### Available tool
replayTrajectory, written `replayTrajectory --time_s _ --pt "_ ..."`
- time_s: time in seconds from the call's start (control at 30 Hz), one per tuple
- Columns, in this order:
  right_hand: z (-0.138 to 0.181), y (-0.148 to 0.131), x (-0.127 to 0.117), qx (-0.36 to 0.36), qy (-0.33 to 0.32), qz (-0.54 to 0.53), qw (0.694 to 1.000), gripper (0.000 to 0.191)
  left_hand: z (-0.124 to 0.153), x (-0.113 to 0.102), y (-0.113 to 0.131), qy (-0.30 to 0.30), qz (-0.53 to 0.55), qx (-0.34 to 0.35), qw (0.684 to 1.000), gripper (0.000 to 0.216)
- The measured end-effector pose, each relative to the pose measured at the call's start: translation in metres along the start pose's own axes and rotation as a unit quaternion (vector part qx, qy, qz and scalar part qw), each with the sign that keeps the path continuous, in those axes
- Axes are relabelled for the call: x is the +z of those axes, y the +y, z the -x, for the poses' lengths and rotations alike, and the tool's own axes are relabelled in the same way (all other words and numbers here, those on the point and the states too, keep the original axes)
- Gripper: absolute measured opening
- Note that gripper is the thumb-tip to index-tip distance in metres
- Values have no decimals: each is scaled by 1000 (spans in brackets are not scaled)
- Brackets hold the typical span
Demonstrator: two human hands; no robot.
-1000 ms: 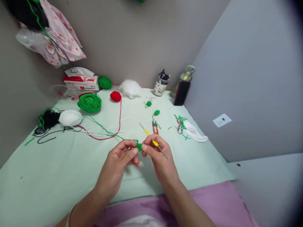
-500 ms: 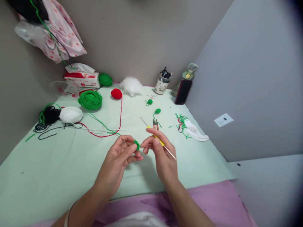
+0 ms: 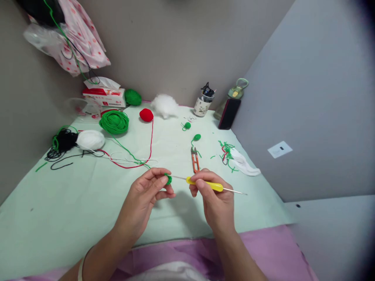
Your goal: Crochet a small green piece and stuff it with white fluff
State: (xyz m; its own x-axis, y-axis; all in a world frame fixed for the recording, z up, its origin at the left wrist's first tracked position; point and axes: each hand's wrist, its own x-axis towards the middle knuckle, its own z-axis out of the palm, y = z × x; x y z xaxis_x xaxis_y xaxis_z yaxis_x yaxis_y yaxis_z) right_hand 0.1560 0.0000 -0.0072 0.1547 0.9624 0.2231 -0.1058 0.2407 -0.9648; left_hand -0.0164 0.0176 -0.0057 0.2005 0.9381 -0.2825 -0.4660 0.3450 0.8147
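Observation:
Between the thumb and fingers of my left hand point(image 3: 146, 191) is a small green crochet piece point(image 3: 168, 179), partly covered by the fingertips. My right hand point(image 3: 215, 199) grips a crochet hook point(image 3: 218, 186) by its yellow handle. The hook's thin metal shaft points left, and its tip meets the green piece; whether it passes through a stitch I cannot tell. A bare metal end sticks out to the right of the handle. Just beyond my right hand lie orange thread snips point(image 3: 195, 160), near a small green crocheted ball point(image 3: 197, 137) with a yarn tail.
Green yarn point(image 3: 114, 122), white yarn point(image 3: 90, 139), black yarn point(image 3: 66, 140) and a red yarn ball point(image 3: 146, 115) lie at the left and back. White stuffing point(image 3: 165, 105), a pen cup point(image 3: 202, 104), a phone point(image 3: 230, 114) and a bottle point(image 3: 236, 91) line the back. Yarn scraps point(image 3: 227, 152) lie right.
My right hand has moved right and turned the crochet hook from steeply slanted to nearly level, bringing its tip to the green piece. My left hand keeps its hold. The snips show more fully.

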Motion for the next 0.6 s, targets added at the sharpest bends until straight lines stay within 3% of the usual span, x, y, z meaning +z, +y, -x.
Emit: replayTrajectory --time_s 0.43,0.6 --pt "1 -1 2 -15 3 30 999 9 1 2 0 4 -36 13 999 18" --pt "2 -4 4 -26 14 50 998 11 1 -1 -2 7 -96 47 994 15"
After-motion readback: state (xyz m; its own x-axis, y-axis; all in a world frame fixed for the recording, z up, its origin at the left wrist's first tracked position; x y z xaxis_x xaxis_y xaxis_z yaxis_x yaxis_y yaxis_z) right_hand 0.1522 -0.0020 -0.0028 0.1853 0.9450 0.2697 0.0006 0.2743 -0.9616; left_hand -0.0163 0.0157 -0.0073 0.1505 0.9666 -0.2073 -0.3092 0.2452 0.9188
